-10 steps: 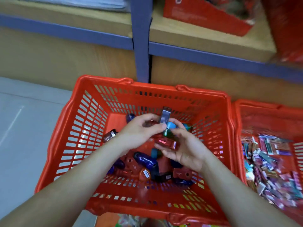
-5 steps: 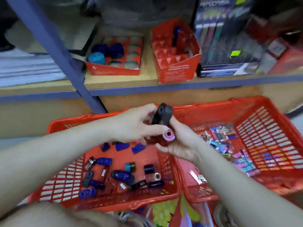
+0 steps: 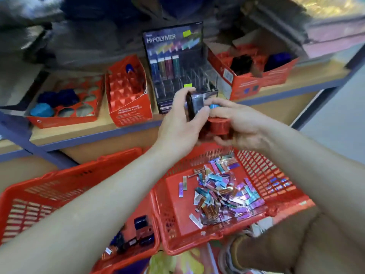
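Note:
Both hands are raised in front of the shelf edge, above the baskets. My left hand (image 3: 180, 123) grips a small black and grey sharpener (image 3: 194, 104), thumb over its front. My right hand (image 3: 240, 125) holds a round red sharpener (image 3: 218, 125) with a blue-topped piece (image 3: 213, 106) just above it. The two hands touch around these items. Below, an orange basket (image 3: 35, 196) on the left holds several small dark sharpeners (image 3: 141, 232). A second orange basket (image 3: 276, 175) on the right holds several shiny little packets (image 3: 219, 192).
On the wooden shelf (image 3: 94, 125) stand a black HI POLYMER display box (image 3: 177, 62), an orange divided carton (image 3: 128, 91), an orange tray with blue round items (image 3: 63, 101) and another orange carton (image 3: 256, 76). A blue shelf post (image 3: 37, 151) runs at left. My knee (image 3: 296, 244) sits at lower right.
The view has swung up and right from the left basket to the shelf. Both hands rose out of the basket, carrying the small items up to shelf height.

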### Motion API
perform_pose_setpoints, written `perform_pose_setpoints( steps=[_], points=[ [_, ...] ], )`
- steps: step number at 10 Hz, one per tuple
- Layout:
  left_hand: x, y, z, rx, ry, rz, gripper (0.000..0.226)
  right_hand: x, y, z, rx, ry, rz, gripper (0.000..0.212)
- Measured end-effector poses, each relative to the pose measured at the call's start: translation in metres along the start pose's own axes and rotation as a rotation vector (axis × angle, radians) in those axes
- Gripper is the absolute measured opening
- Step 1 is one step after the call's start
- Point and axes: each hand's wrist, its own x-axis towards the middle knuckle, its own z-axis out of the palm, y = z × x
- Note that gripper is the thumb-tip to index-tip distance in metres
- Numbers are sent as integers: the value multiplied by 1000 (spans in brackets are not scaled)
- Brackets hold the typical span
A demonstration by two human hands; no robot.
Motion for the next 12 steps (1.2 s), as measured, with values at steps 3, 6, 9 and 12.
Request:
perform_pose_setpoints(
  steps=[3,6,9,12],
  points=[
    [33,32,56,-276,-150,-328,36,6,-24,-41,-34,424,-374,36],
    [51,18,51,-561,-275,-397,31,5,-39,-77,46,314,-242,20],
    [70,27,72,-311,-199,-232,25,-3,-51,-87,-130,23,-83,14],
    [84,30,70,-356,58,-296,37,12,-48,-76,240,8,-79,18]
  ],
)
